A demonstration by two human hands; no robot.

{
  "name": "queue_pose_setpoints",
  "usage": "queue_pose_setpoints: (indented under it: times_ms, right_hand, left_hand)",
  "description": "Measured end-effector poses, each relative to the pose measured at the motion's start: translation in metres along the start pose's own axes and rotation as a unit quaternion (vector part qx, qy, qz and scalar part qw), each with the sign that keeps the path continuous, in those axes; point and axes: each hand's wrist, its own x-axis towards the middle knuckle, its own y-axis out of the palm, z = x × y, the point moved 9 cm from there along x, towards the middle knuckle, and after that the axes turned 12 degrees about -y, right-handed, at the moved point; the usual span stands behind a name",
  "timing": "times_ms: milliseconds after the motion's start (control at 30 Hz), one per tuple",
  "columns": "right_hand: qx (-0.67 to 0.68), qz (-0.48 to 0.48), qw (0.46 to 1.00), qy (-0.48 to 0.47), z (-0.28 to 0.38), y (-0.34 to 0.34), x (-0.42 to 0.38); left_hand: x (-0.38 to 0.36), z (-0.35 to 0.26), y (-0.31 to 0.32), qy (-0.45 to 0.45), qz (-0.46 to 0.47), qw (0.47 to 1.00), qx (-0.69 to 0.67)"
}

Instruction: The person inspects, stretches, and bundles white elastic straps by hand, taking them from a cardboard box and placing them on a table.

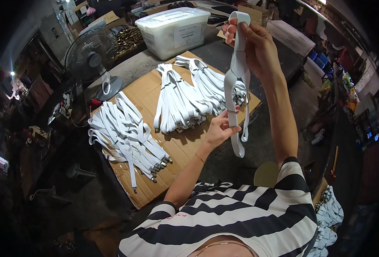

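Note:
A pair of white suspenders (230, 81) hangs in the air in front of me, its upper end bent into a loop. My right hand (258, 45), raised high, is closed on the straps just below that loop. Lower down, my left hand (220, 129) pinches a strap between thumb and fingers, and loose lengths dangle beneath it. On the cardboard sheet (144, 88) lie a spread pile of white suspenders (123, 128) with metal clips, a gathered bundle (176, 98) in the middle and another bundle (202, 77) behind the raised straps.
A lidded plastic box (172, 34) with a paper label stands beyond the cardboard. At the left back is a desk fan (93, 60), near a heap of brass-coloured pieces (128, 40). More white straps (328, 214) lie low at my right, and a round stool seat (265, 173) is below.

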Motion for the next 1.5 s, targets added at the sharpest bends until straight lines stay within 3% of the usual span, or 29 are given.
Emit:
queue_pose_setpoints:
  times_ms: [67, 100, 200, 233, 467, 533, 600, 733, 900, 1000, 1033, 1133, 1333, 1400, 1500]
  right_hand:
    - [0.002, -0.008, 1.000, -0.002, -0.001, 0.009, 0.001]
    - [0.007, -0.018, 1.000, -0.004, -0.001, 0.013, 0.002]
    - [0.018, -0.016, 1.000, -0.011, 0.002, 0.028, 0.006]
    - [0.018, -0.014, 1.000, -0.011, 0.001, 0.030, 0.008]
    - [0.007, 0.029, 1.000, -0.001, -0.004, 0.040, 0.031]
    - [-0.010, 0.021, 1.000, 0.003, -0.008, 0.036, 0.040]
    - [0.002, 0.033, 0.999, 0.014, -0.016, 0.034, 0.048]
    - [-0.004, 0.024, 1.000, -0.012, -0.022, 0.041, 0.058]
    - [0.008, 0.020, 0.999, 0.027, -0.051, 0.030, 0.066]
    - [0.004, 0.010, 1.000, 0.018, -0.062, 0.015, 0.078]
    - [0.061, 0.019, 0.997, 0.043, -0.071, 0.011, 0.085]
    - [0.066, 0.021, 0.997, 0.042, -0.091, -0.012, 0.107]
    - [0.090, 0.087, 0.991, 0.041, -0.163, -0.042, 0.167]
    - [0.005, 0.040, 0.998, 0.050, -0.192, -0.056, 0.185]
    - [0.070, 0.030, 0.991, 0.106, -0.270, -0.069, 0.211]
  left_hand:
    - [0.003, -0.002, -0.002, -0.015, 0.032, 0.999, -0.042]
    - [0.004, 0.005, -0.003, -0.075, 0.048, 0.996, -0.027]
    - [0.014, 0.024, -0.012, -0.029, 0.077, 0.995, 0.059]
    - [0.010, 0.030, -0.012, -0.122, 0.084, 0.989, -0.007]
    - [-0.011, 0.001, -0.027, -0.044, 0.051, 0.994, 0.086]
    - [-0.023, 0.000, -0.035, -0.083, 0.034, 0.995, 0.054]
    - [-0.030, -0.014, -0.043, -0.030, 0.013, 0.994, 0.105]
    - [-0.037, -0.009, -0.065, -0.074, -0.046, 0.992, 0.093]
    - [-0.037, 0.001, -0.078, -0.054, -0.060, 0.993, 0.085]
    - [-0.038, 0.010, -0.076, -0.071, -0.023, 0.997, 0.033]
    - [-0.039, 0.012, -0.074, -0.088, -0.023, 0.994, 0.053]
    - [-0.038, 0.015, -0.072, -0.104, -0.031, 0.991, 0.073]
    - [-0.018, 0.018, -0.092, -0.102, -0.152, 0.982, -0.034]
    - [-0.008, 0.020, -0.105, -0.113, -0.146, 0.983, -0.005]
    - [0.001, 0.050, -0.117, -0.203, -0.133, 0.970, -0.008]
